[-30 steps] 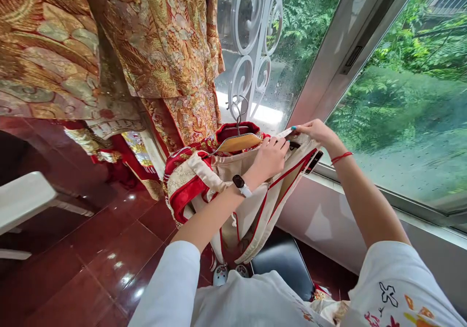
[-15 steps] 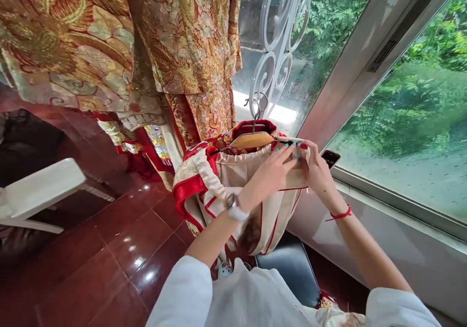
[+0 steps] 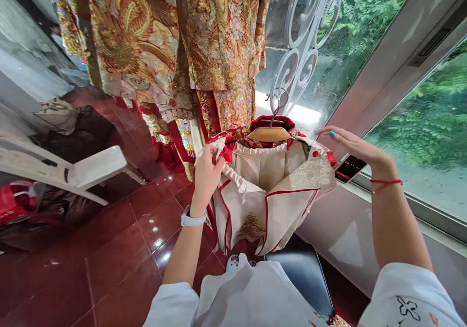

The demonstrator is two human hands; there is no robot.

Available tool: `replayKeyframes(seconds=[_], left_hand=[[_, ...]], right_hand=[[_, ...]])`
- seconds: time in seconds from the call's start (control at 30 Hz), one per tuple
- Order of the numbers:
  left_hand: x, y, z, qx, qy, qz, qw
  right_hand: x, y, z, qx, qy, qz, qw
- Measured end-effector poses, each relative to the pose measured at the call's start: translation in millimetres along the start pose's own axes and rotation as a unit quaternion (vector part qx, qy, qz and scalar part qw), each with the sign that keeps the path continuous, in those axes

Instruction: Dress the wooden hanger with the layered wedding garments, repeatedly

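A cream garment with red piping (image 3: 272, 195) hangs inside out on a wooden hanger (image 3: 270, 134) with a metal hook, in front of me. My left hand (image 3: 207, 173) is closed on the garment's left shoulder edge, a white watch on its wrist. My right hand (image 3: 352, 144) lies over the garment's right shoulder with fingers stretched out and together, a red string round the wrist. A phone (image 3: 349, 168) with a lit screen rests on the window ledge just under that hand.
Gold-and-red embroidered robes (image 3: 175, 49) hang at the upper left. A white chair (image 3: 73, 169) stands at the left on the red tiled floor, with bags (image 3: 58, 118) behind it. A black stool (image 3: 301, 273) is below the garment. Window glass and a white scroll grille (image 3: 302, 40) lie ahead.
My hands have moved apart from the middle of the collar to the garment's two shoulders. The view has swung left, and the garment now hangs spread wider.
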State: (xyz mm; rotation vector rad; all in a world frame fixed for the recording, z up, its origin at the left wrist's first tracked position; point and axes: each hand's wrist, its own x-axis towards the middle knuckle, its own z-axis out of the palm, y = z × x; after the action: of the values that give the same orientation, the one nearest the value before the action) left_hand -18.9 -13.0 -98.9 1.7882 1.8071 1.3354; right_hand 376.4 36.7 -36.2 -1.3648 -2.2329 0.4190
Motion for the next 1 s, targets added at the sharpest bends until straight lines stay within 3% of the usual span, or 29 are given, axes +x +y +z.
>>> replayKeyframes(seconds=[0.07,0.1,0.2,0.3,0.4,0.53,0.6,0.7,0.77,0.83,0.9,1.0], left_hand=[[4.7,-5.0,-5.0,-0.123,-0.027,-0.01,0.992],[7.4,-6.9,-7.1,-0.176,-0.039,-0.018,0.983],[19.2,-9.4,-11.1,-0.285,-0.037,-0.031,0.957],[40.3,-7.1,-17.4,-0.328,0.043,-0.025,0.943],[68.5,2.8,-33.3,-0.32,0.122,-0.004,0.94],[88.4,42.2,-47.6,-0.29,0.176,0.071,0.938],[77.4,67.7,-34.9,-0.254,0.185,0.137,0.939],[37.7,87.2,13.1,-0.13,0.135,0.2,0.962],[9.6,78.4,50.3,-0.023,0.058,0.202,0.977],[-8.8,56.7,75.7,0.024,0.023,0.201,0.979],[-13.9,33.8,81.1,0.016,0.003,0.221,0.975],[-2.5,18.2,58.7,0.015,0.023,0.289,0.957]], right_hand=[[9.3,5.2,2.7,0.039,-0.061,-0.039,0.997],[12.2,5.0,9.9,0.011,-0.064,-0.05,0.997],[15.2,-1.6,40.9,-0.169,0.031,-0.059,0.983],[14.3,-4.1,60.9,-0.27,0.076,-0.076,0.957],[13.7,0.4,63.5,-0.288,0.076,-0.108,0.948],[11.4,2.2,62.6,-0.282,0.069,-0.135,0.947],[9.5,-0.1,64.8,-0.273,0.072,-0.139,0.949],[9.0,-2.5,69.9,-0.256,0.073,-0.128,0.955],[11.1,-1.7,73.3,-0.243,0.066,-0.116,0.961],[13.1,0.3,75.9,-0.218,0.066,-0.114,0.967],[11.4,2.0,77.7,-0.167,0.1,-0.118,0.974],[-4.2,1.0,81.7,-0.115,0.232,-0.067,0.964]])
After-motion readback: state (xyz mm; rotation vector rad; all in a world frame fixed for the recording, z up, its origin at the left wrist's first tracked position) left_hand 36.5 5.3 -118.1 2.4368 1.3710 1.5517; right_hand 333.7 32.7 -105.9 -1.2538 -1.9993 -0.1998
